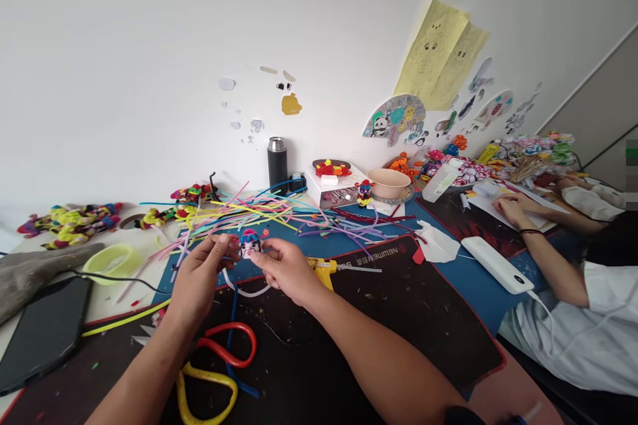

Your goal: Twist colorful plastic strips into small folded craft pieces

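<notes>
A small doll head (248,247) with a white face, dark eyes and a blue and red hat is held up over the table's near half. Pinching its right side, my right hand (292,272) has thumb and forefinger pressed to it. On the other side, my left hand (204,269) is closed with its fingertips at the head's edge, near a small red bit. Beneath my hands lie scissors (254,345) with red and yellow handles. A yellow glue gun (323,271) rests just beyond my right wrist, partly hidden by it.
Many coloured pipe cleaners (269,209) spread behind my hands. To the left are a phone (44,329), a green-yellow coil (113,263) and several finished dolls (82,220). A black thermos (278,166) and a beige bowl (389,182) stand behind. A co-worker's arm (543,259) rests right.
</notes>
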A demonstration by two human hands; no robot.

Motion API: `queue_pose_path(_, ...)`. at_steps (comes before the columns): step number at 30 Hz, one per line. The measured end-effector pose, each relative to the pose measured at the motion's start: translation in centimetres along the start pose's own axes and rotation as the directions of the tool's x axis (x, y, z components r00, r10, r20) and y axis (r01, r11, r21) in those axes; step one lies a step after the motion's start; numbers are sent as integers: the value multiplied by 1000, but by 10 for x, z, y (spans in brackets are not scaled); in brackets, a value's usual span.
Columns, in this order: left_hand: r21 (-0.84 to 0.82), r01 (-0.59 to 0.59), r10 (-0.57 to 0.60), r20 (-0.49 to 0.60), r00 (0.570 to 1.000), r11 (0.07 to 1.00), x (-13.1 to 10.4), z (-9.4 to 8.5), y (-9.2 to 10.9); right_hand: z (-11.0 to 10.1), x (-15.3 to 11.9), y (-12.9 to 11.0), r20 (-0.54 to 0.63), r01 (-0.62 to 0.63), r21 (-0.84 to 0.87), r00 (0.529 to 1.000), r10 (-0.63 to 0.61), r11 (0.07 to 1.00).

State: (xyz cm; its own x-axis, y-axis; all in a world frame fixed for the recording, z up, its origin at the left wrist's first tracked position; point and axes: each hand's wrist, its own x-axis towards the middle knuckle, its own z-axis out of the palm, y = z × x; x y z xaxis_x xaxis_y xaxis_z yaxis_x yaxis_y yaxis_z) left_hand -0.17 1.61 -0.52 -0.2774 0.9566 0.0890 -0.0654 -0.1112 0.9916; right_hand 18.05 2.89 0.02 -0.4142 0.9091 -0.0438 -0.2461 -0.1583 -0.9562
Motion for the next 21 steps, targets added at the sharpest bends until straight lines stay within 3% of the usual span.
queue_pose_path(21, 60, -25, 25, 9, 1000, 998, 0, 0, -1, -3, 1, 7, 7, 5, -84, 1000, -5, 996)
